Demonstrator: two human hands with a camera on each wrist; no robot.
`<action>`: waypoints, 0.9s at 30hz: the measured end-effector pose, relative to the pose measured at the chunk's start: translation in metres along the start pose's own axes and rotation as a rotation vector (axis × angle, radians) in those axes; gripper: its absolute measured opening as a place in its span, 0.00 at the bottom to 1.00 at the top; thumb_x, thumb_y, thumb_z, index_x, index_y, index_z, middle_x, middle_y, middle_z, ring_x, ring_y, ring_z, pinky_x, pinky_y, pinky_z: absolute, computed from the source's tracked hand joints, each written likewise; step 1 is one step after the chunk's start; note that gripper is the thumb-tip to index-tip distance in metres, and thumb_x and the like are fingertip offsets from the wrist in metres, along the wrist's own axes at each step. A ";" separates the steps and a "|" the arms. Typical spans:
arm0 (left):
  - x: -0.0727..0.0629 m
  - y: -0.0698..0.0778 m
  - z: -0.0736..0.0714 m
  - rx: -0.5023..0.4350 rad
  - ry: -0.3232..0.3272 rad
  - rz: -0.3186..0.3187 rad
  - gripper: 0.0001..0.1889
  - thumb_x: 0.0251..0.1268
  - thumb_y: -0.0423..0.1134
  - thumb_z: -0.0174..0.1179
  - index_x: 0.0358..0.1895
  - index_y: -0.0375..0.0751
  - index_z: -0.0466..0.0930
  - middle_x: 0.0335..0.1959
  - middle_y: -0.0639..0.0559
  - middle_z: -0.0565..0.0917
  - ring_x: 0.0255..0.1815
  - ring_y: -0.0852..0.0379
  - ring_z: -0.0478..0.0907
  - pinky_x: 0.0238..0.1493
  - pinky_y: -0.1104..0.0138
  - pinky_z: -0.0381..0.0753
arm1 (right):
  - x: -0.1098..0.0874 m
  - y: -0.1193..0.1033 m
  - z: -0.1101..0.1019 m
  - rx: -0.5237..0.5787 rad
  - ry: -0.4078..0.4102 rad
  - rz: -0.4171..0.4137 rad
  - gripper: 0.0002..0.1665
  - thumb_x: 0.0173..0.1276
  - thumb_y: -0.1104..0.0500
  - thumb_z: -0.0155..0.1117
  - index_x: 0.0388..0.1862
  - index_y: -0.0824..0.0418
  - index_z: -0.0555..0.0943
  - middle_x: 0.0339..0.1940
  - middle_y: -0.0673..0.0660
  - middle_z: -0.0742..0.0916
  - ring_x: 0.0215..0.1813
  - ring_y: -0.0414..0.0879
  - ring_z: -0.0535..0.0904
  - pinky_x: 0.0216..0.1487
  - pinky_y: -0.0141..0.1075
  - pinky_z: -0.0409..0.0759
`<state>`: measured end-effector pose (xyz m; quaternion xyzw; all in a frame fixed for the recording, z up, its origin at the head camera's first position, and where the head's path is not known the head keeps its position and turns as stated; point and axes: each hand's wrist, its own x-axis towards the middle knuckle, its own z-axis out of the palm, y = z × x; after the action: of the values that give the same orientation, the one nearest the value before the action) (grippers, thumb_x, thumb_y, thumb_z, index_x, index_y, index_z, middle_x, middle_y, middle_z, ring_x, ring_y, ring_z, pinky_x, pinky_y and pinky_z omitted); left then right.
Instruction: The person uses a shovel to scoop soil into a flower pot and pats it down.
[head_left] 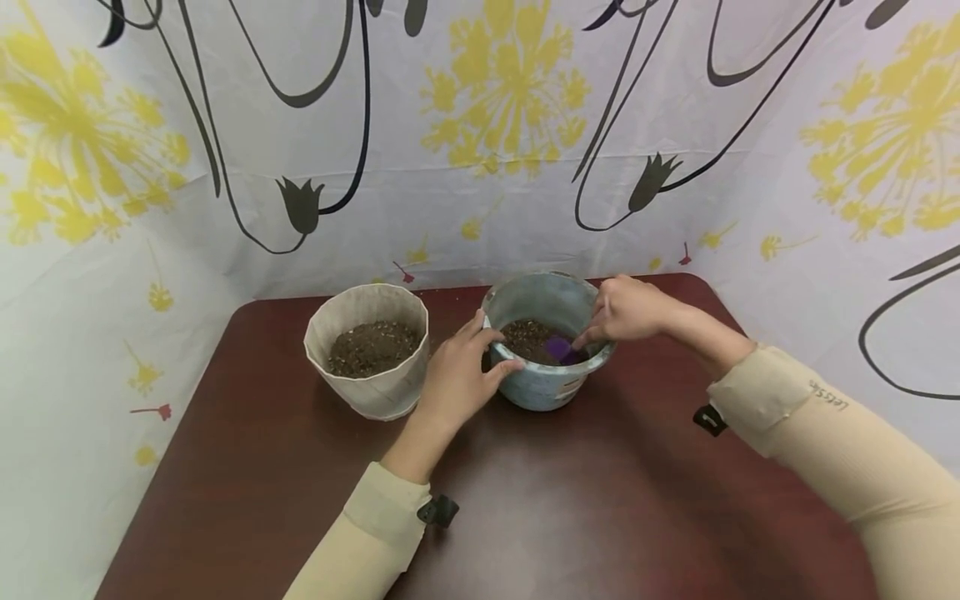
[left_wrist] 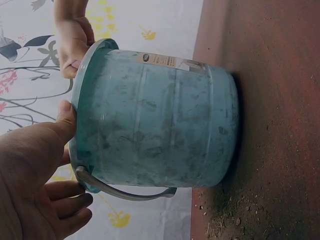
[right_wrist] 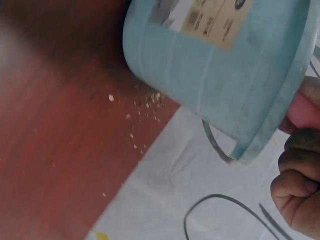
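Note:
A blue-green bucket (head_left: 542, 388) with dark soil (head_left: 528, 339) inside stands on the table. My left hand (head_left: 457, 377) grips its near left rim, the thumb on the rim; in the left wrist view the hand's other fingers (left_wrist: 70, 206) are beside the handle joint. Over the right rim my right hand (head_left: 626, 310) reaches into the bucket, its fingers curled in the right wrist view. It holds a purple trowel (head_left: 561, 348), whose blade lies in the soil; the grip is mostly hidden by the hand and rim. Left of the bucket stands a whitish pot (head_left: 382, 392) with soil in it.
The dark red table (head_left: 300, 500) reaches back to a hanging patterned cloth (head_left: 465, 200). The bucket's grey carrying handle (left_wrist: 130, 194) hangs down its side. Crumbs of soil (left_wrist: 240, 215) lie scattered on the table by the bucket's base.

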<state>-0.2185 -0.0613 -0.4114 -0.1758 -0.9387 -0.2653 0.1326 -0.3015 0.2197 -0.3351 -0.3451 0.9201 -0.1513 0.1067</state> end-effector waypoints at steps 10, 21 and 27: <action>0.000 -0.001 0.001 -0.036 -0.001 0.005 0.29 0.61 0.63 0.66 0.57 0.45 0.84 0.74 0.39 0.68 0.65 0.41 0.77 0.61 0.50 0.79 | -0.005 0.001 0.016 0.262 0.040 0.094 0.10 0.69 0.56 0.69 0.32 0.42 0.93 0.06 0.42 0.65 0.17 0.33 0.45 0.17 0.28 0.49; 0.001 0.000 -0.002 -0.039 -0.009 -0.008 0.29 0.61 0.63 0.66 0.57 0.46 0.84 0.74 0.40 0.68 0.66 0.41 0.76 0.63 0.49 0.77 | -0.005 -0.024 0.014 -0.298 0.101 0.110 0.12 0.57 0.45 0.78 0.34 0.50 0.91 0.27 0.49 0.88 0.30 0.47 0.84 0.26 0.46 0.81; 0.000 0.002 -0.002 -0.035 -0.024 -0.018 0.29 0.61 0.63 0.66 0.58 0.46 0.84 0.75 0.41 0.67 0.67 0.41 0.75 0.64 0.49 0.76 | -0.009 -0.020 0.019 -0.216 0.122 0.043 0.10 0.58 0.48 0.79 0.23 0.50 0.88 0.16 0.44 0.81 0.23 0.42 0.76 0.19 0.39 0.73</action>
<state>-0.2179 -0.0606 -0.4091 -0.1728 -0.9370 -0.2807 0.1158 -0.2770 0.2081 -0.3447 -0.3250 0.9430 -0.0698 0.0162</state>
